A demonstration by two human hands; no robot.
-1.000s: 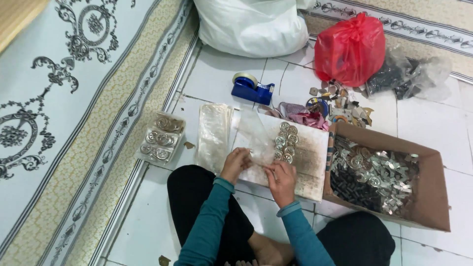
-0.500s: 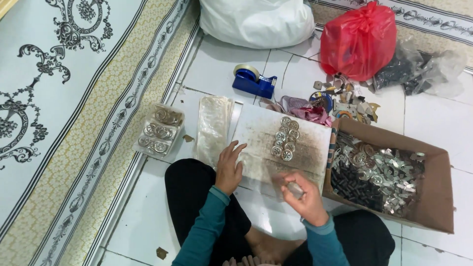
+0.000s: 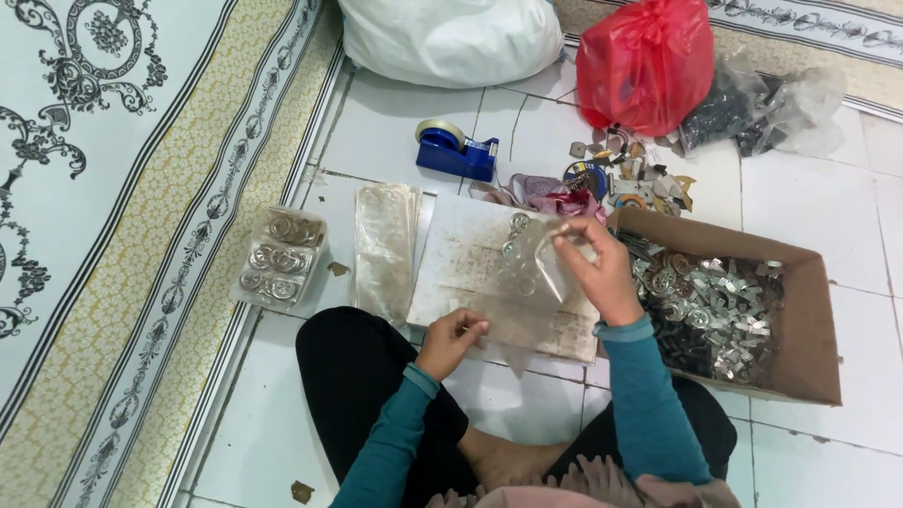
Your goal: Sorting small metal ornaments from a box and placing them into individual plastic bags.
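Observation:
I sit on a tiled floor with a worn white board [image 3: 470, 259] in front of my knees. My right hand [image 3: 594, 268] is raised over the board's right side and pinches the top of a clear plastic bag [image 3: 538, 277]. The bag hangs slanted down toward my left hand [image 3: 453, 337], which grips its lower end at the board's near edge. A few round metal pieces [image 3: 514, 246] lie on the board behind the bag.
A cardboard box [image 3: 816, 325] of metal pieces stands at the right. A stack of clear bags [image 3: 386, 246] and a filled pack [image 3: 280, 259] lie left of the board. Behind are a blue tape dispenser [image 3: 457, 150], a red bag [image 3: 647, 61], a white sack [image 3: 451, 38]. A patterned carpet [image 3: 113, 188] borders the left.
My right hand rose from the board's near edge toward the box, lifting the clear bag. My left hand slid down to the board's near edge.

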